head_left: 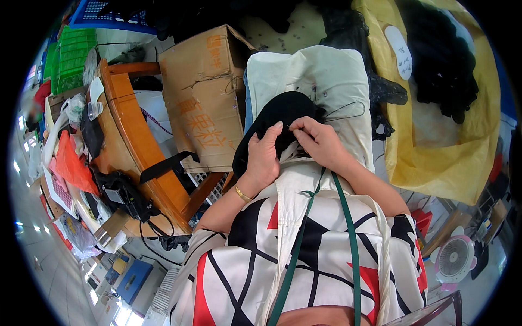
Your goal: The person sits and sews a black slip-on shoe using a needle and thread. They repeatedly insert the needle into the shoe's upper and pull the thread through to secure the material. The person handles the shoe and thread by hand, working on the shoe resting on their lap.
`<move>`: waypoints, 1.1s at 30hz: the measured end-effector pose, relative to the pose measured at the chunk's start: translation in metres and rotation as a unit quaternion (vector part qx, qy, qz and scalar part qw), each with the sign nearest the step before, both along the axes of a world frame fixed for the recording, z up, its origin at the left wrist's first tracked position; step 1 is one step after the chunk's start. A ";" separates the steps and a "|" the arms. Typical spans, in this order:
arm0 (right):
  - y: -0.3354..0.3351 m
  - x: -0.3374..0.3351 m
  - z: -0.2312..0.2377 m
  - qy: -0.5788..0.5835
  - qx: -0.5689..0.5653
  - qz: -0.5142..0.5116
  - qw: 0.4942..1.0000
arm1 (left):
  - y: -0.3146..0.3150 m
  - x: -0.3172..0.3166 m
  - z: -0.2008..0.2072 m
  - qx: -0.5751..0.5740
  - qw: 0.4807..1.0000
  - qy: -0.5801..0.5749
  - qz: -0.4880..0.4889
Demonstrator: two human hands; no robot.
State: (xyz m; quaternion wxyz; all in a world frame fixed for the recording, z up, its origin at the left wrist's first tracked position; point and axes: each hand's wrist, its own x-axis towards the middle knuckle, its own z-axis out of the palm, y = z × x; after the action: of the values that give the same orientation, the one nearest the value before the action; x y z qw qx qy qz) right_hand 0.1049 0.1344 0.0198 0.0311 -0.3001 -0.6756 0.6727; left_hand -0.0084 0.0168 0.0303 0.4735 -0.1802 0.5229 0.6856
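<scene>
A black piece of fabric (287, 106), rounded at its far end, lies across a white cloth-covered cushion (331, 68) in front of me. My left hand (264, 156) is closed on its near side, the thumb raised and the fingers behind the cloth. With thumb and forefinger pinched together, my right hand (322, 142) is over the fabric, close to the left thumb. Whatever sits in that pinch is too small to make out. A thin dark loop (356, 108) of wire or thread rests on the cushion, right of the fabric. Small dark specks dot the cushion.
At my left stand a cardboard box (204, 98) and a wooden table (128, 119) with a black device (122, 193) and bags on it. To the right is an open yellow sack (435, 174) containing black cloth (440, 60). A fan (455, 256) stands at lower right.
</scene>
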 end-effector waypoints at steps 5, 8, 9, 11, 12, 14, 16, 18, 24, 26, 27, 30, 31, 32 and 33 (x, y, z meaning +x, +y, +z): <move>-0.004 0.000 -0.004 0.038 0.051 -0.001 0.998 | -0.002 -0.003 -0.005 0.015 1.000 -0.019 0.000; -0.013 -0.005 -0.008 0.046 0.096 -0.022 0.994 | -0.001 -0.003 -0.004 0.007 1.000 -0.024 0.004; -0.015 -0.008 -0.008 0.045 0.111 -0.032 0.992 | 0.000 -0.002 -0.003 0.006 1.000 -0.020 0.004; -0.014 -0.016 -0.004 0.018 0.093 -0.048 0.994 | 0.000 0.000 -0.001 0.003 1.000 -0.011 0.002; -0.012 -0.020 0.000 0.003 0.084 -0.057 0.995 | -0.002 0.002 -0.002 0.007 1.000 -0.002 -0.012; 0.000 -0.027 0.013 -0.039 -0.024 -0.033 0.998 | -0.006 0.006 -0.006 0.015 0.999 0.016 -0.040; 0.009 -0.030 0.015 -0.048 0.006 0.002 0.999 | -0.008 0.005 -0.007 0.033 0.994 0.058 -0.091; 0.019 -0.027 0.013 -0.022 0.171 0.049 0.984 | -0.008 0.006 -0.006 0.047 0.991 0.068 -0.106; 0.022 -0.020 0.009 0.080 0.253 0.055 0.962 | -0.016 0.016 -0.013 0.021 0.981 0.107 -0.158; 0.021 -0.021 -0.003 0.139 0.299 -0.009 0.944 | -0.016 0.014 -0.013 -0.007 0.961 0.168 -0.219; 0.027 -0.026 0.002 0.119 0.201 -0.066 0.970 | -0.017 0.012 -0.014 -0.022 0.948 0.197 -0.248; 0.044 -0.031 0.025 0.101 -0.064 -0.162 0.980 | -0.008 0.007 -0.008 -0.085 0.891 0.338 -0.291; 0.046 -0.028 0.029 0.077 -0.126 -0.122 0.982 | -0.003 0.003 -0.003 -0.065 0.894 0.336 -0.289; 0.048 -0.022 0.035 0.052 -0.186 -0.081 0.978 | 0.001 -0.003 0.002 -0.045 0.896 0.335 -0.289; 0.052 -0.016 0.044 0.027 -0.244 -0.038 0.969 | 0.006 -0.009 0.005 -0.023 0.898 0.334 -0.285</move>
State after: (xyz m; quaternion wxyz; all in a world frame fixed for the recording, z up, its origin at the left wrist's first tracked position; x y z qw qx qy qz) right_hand 0.0891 0.1867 0.0636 0.0007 -0.3063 -0.4782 0.8231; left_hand -0.0171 0.0227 0.0354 0.4422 0.2050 0.6946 0.5291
